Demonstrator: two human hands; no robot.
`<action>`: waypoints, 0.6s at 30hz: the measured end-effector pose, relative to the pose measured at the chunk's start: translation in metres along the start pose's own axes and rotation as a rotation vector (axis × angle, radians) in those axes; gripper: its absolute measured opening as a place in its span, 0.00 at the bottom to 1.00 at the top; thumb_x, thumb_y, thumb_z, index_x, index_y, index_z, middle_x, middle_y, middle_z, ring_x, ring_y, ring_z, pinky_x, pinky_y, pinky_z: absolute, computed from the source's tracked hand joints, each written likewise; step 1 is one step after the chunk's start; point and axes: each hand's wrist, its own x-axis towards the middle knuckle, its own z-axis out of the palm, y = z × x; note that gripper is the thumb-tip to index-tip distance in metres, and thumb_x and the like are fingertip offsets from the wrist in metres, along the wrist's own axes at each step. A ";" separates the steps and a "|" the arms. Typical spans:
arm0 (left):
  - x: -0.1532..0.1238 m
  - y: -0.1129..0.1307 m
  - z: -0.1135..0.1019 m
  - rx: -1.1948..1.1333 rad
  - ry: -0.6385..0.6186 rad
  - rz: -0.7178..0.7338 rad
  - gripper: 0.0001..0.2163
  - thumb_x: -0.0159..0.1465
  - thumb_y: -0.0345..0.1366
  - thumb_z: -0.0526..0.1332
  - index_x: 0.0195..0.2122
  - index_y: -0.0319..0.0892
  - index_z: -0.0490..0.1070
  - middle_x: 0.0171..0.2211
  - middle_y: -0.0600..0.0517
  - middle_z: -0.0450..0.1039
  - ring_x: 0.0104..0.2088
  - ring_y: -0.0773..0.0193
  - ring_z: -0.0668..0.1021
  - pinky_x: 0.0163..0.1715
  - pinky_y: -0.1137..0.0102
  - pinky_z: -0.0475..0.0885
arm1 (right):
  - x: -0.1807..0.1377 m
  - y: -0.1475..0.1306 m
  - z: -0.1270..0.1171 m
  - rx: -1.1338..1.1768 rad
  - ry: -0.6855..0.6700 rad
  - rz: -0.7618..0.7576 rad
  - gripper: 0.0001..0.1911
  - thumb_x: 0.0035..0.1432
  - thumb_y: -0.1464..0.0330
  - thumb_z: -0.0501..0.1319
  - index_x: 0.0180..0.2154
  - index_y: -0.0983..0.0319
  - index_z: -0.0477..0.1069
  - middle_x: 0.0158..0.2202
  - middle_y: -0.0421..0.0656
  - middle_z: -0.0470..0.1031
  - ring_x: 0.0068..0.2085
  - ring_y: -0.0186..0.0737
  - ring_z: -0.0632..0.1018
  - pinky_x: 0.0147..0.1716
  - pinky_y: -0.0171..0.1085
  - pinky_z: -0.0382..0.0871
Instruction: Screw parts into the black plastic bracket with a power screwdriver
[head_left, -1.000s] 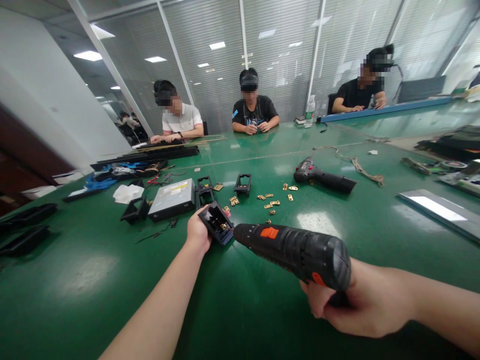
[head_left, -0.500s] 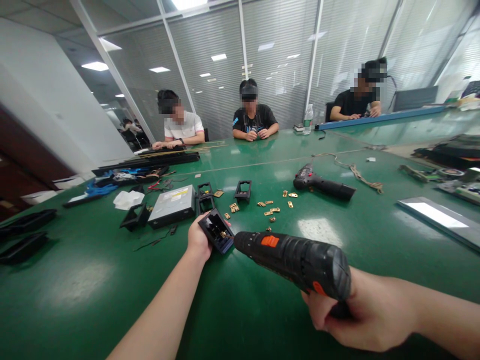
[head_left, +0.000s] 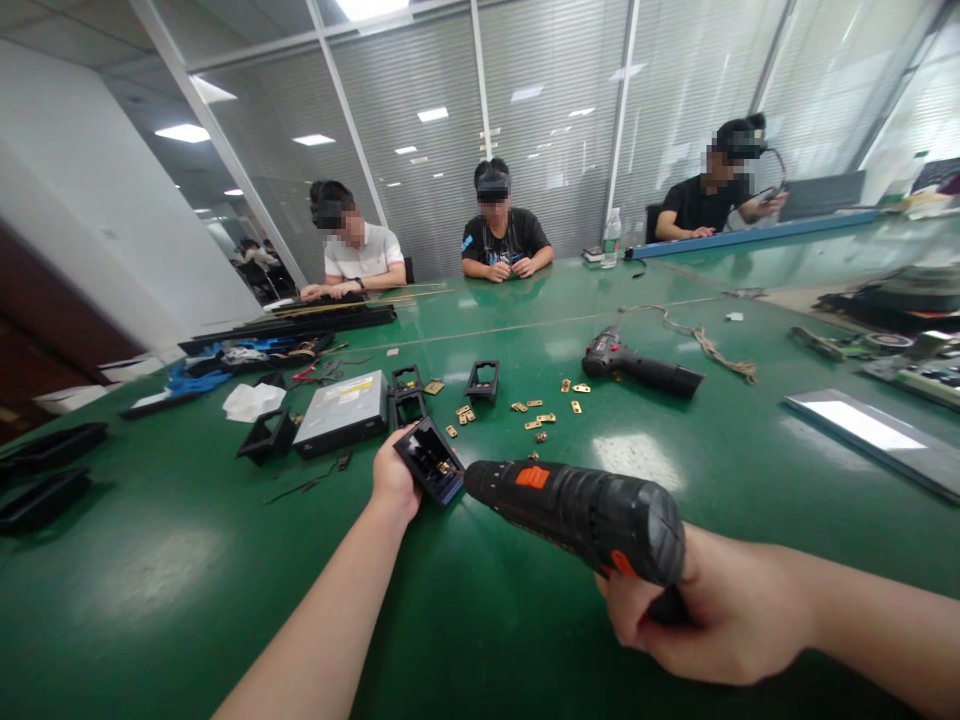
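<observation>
Your left grip (head_left: 394,478) pinches the black bracket (head_left: 430,460) by its edge; it looks light and rigid. Your right grip (head_left: 697,610) wraps the handle of the screwdriver (head_left: 577,510), which is probably heavier.

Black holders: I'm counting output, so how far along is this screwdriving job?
Done: nothing surely; spare holders stand by the disc drive. In hand: the left hand grips one holder while the right hand aims the drill into it. Left: loose brass plates lie scattered on the table.

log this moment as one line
left hand: holds black housing, tilted | right hand: holds electric screwdriver, tip at housing | nearby: brass pieces
</observation>
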 end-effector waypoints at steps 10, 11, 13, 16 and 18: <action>-0.002 0.003 0.004 0.025 0.024 0.005 0.08 0.58 0.38 0.59 0.33 0.42 0.74 0.23 0.47 0.76 0.24 0.49 0.81 0.25 0.58 0.80 | 0.009 0.002 -0.001 0.025 -0.003 -0.063 0.08 0.54 0.80 0.62 0.32 0.62 0.74 0.29 0.41 0.78 0.33 0.33 0.77 0.37 0.30 0.71; -0.002 0.003 0.004 0.020 0.026 0.005 0.07 0.58 0.38 0.59 0.34 0.42 0.74 0.23 0.48 0.76 0.24 0.49 0.82 0.25 0.58 0.80 | 0.009 0.002 -0.001 0.022 -0.002 -0.067 0.08 0.54 0.80 0.63 0.33 0.62 0.74 0.29 0.41 0.78 0.33 0.33 0.78 0.37 0.30 0.71; -0.002 0.003 0.004 0.012 0.031 0.005 0.07 0.58 0.37 0.60 0.34 0.42 0.73 0.24 0.48 0.76 0.24 0.49 0.82 0.26 0.57 0.81 | 0.009 0.002 -0.001 0.019 -0.001 -0.066 0.08 0.54 0.80 0.63 0.33 0.62 0.74 0.29 0.41 0.78 0.33 0.33 0.78 0.37 0.30 0.72; -0.002 0.002 0.004 0.000 0.046 -0.008 0.07 0.58 0.38 0.60 0.35 0.43 0.73 0.24 0.48 0.77 0.25 0.48 0.82 0.27 0.56 0.81 | 0.006 0.001 -0.002 0.025 -0.010 -0.052 0.07 0.55 0.79 0.63 0.33 0.61 0.74 0.29 0.41 0.78 0.33 0.34 0.77 0.38 0.32 0.72; -0.003 0.002 0.003 -0.005 0.046 -0.018 0.07 0.59 0.38 0.60 0.36 0.42 0.74 0.25 0.48 0.77 0.25 0.48 0.83 0.27 0.56 0.81 | 0.005 0.000 -0.002 0.025 -0.023 -0.044 0.07 0.56 0.79 0.63 0.33 0.61 0.74 0.30 0.41 0.77 0.33 0.34 0.77 0.38 0.33 0.72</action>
